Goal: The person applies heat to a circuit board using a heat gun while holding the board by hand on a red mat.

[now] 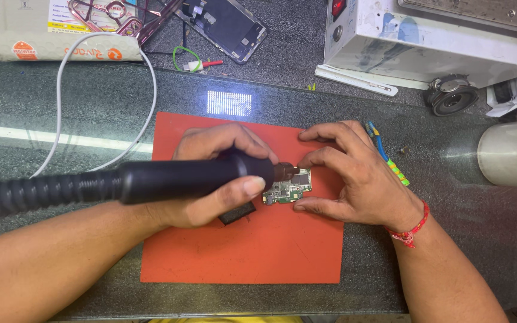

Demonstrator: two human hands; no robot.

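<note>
The left hand (216, 179) is wrapping closed around a black hot-air handpiece (192, 177), its ribbed hose (31, 194) trailing left; the nozzle is pointing at a small green circuit board (288, 188). The board is lying on the orange mat (240, 257), mid-bench. The right hand (354, 173) is pinning it, 2 fingertips pressing its edges, otherwise half-open. Judgement: the board is looking light, stiff, fragile and probably hot; edge-holding only is appearing advisable.
</note>
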